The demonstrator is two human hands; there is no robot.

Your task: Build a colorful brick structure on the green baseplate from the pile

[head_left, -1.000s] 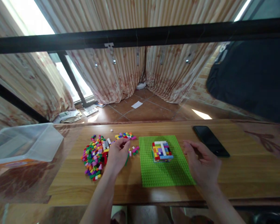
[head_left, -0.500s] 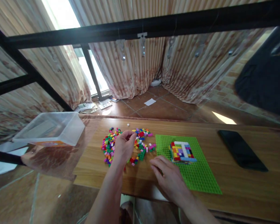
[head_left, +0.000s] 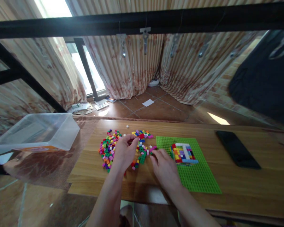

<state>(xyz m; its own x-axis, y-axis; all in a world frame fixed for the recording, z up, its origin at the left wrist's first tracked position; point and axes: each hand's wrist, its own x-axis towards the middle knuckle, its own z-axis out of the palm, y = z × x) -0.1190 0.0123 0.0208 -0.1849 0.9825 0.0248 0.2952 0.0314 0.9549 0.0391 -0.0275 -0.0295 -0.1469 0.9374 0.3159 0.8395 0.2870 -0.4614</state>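
Observation:
My left hand (head_left: pixel 125 152) is over the middle of a pile of small colourful toy bricks (head_left: pixel 106 148), thumb and forefinger brought together. Whatever may be between those fingertips is too small to make out. At the pile's right edge, my right hand (head_left: pixel 165 168) has its fingers curled, their tips touching or just beside some pink and green bricks (head_left: pixel 152 148). What it grips, if anything, is hidden. Just right of it lies a green baseplate (head_left: pixel 198 176), bearing a low multicoloured brick structure (head_left: pixel 183 154) with white and light blue bricks along its top edges.
A black phone (head_left: pixel 236 148) lies on the wooden table (head_left: pixel 229 189) at right. A clear plastic bin (head_left: pixel 68 132) stands left of the table. One white brick (head_left: pixel 127 126) sits apart near the back edge. A black metal bar (head_left: pixel 97 26) with hanging clips crosses above.
My right hand has moved up and slightly left to the bricks at the pile's edge. The left hand stays over the pile, pinched. The view has shifted a little.

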